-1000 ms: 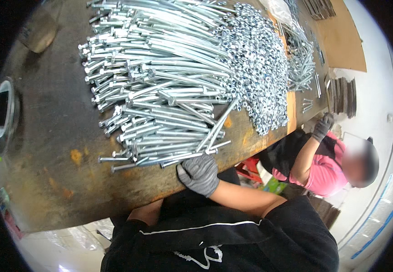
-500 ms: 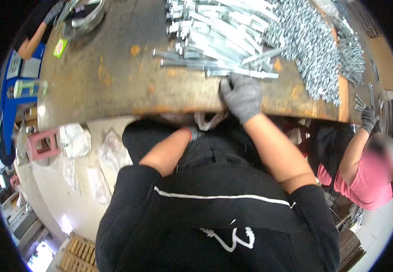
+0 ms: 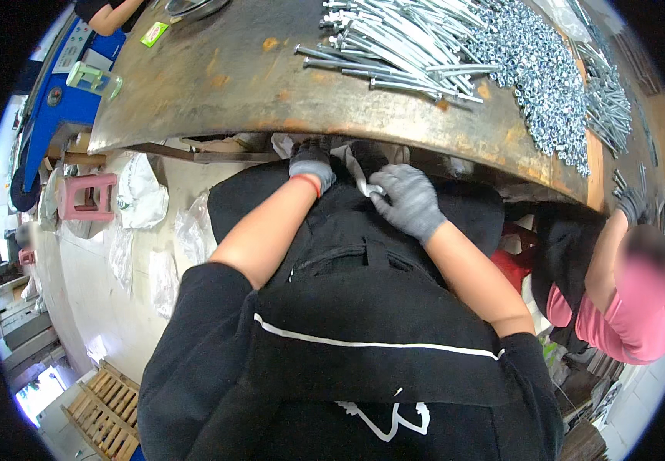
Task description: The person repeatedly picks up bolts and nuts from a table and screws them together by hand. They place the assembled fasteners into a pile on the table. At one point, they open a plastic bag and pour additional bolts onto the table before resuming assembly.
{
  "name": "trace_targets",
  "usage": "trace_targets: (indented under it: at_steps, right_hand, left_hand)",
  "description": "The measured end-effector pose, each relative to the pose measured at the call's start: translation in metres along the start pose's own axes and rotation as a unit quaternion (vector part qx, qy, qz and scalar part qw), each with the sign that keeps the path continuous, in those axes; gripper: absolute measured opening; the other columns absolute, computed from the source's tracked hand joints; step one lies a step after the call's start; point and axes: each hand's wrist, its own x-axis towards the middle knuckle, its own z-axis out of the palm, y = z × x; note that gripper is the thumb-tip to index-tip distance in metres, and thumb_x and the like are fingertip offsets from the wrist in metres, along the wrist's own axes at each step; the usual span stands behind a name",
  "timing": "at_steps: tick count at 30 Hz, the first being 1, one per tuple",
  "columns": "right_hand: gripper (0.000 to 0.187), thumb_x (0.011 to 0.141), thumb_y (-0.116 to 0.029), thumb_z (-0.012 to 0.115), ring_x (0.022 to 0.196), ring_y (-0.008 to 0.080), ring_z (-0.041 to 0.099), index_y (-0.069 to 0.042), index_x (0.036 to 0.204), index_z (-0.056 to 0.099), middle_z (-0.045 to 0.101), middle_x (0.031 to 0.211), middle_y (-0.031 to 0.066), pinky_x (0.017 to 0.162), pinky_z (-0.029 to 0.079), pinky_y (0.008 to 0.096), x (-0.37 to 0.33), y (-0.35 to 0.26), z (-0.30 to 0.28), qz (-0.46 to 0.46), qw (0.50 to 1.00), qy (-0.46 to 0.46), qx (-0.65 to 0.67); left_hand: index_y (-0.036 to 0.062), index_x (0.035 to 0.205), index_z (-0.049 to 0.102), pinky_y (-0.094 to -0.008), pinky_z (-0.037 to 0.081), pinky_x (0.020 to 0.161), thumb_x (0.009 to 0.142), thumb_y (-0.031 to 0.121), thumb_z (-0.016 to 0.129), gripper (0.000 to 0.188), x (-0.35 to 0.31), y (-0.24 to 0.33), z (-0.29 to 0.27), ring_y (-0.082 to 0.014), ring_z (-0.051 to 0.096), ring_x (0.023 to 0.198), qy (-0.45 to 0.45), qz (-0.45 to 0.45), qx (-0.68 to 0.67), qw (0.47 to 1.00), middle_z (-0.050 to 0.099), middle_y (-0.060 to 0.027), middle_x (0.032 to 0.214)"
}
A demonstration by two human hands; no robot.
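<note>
My left hand (image 3: 313, 165), in a grey glove with a red cuff, reaches under the table's front edge above my lap. Its fingers are dark and partly hidden there. My right hand (image 3: 409, 201), gloved in grey, is closed on the edge of a white plastic bag (image 3: 357, 175) between my knees. Most of the bag is hidden by the tabletop and the dark clothing. On the table (image 3: 217, 115) above my hands lies a heap of long silver bolts (image 3: 401, 46), with a pile of small nuts (image 3: 551, 100) to its right.
More bolts (image 3: 605, 100) lie beyond a wooden strip at the right. A co-worker in pink (image 3: 636, 307) sits at the right, a gloved hand near some bolts. Another person's arm (image 3: 114, 17) shows at upper left. A pink stool (image 3: 88, 196) and plastic bags (image 3: 142, 192) are at left.
My right hand has come off the table edge by the bolts, down to the white bag. My left hand has moved forward under the table edge. The view has shifted.
</note>
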Motion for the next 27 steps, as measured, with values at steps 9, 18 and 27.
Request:
trace_targets:
  at_steps: [9, 18, 27]
  right_hand:
    - [0.042, 0.081, -0.036, 0.052, 0.112, 0.0294, 0.055, -0.011, 0.114, 0.062, 0.058, 0.119, 0.0156, 0.098, 0.036, 0.0445, -0.005, 0.068, 0.096, 0.123, 0.891, -0.393, -0.191]
    - [0.049, 0.081, -0.048, 0.053, 0.109, 0.0275, 0.057, -0.011, 0.112, 0.063, 0.061, 0.114, 0.0151, 0.097, 0.036, 0.0449, -0.043, 0.053, 0.064, 0.210, 0.883, -0.389, -0.161]
    - [0.042, 0.080, -0.041, 0.057, 0.103, 0.0272, 0.060, -0.010, 0.108, 0.065, 0.064, 0.107, 0.0145, 0.094, 0.041, 0.0383, -0.037, 0.019, 0.032, 0.311, 0.875, -0.333, -0.163]
  left_hand:
    - [0.0147, 0.108, 0.060, -0.0426, 0.044, 0.086, 0.087, 0.041, 0.043, 0.038, -0.072, -0.074, 0.102, -0.0335, 0.059, 0.101, -0.220, -0.065, 0.053, 0.972, 0.063, -0.0130, 0.109]
    - [0.0140, 0.109, 0.061, -0.0379, 0.044, 0.087, 0.082, 0.035, 0.051, 0.035, -0.130, -0.002, 0.012, -0.0317, 0.060, 0.100, -0.265, 0.128, -0.086, 0.952, 0.062, -0.0114, 0.112]
    - [0.0090, 0.106, 0.059, -0.0406, 0.045, 0.083, 0.078, 0.031, 0.060, 0.035, -0.114, 0.005, -0.052, -0.0348, 0.060, 0.094, -0.270, 0.163, -0.003, 0.949, 0.063, -0.0175, 0.103]
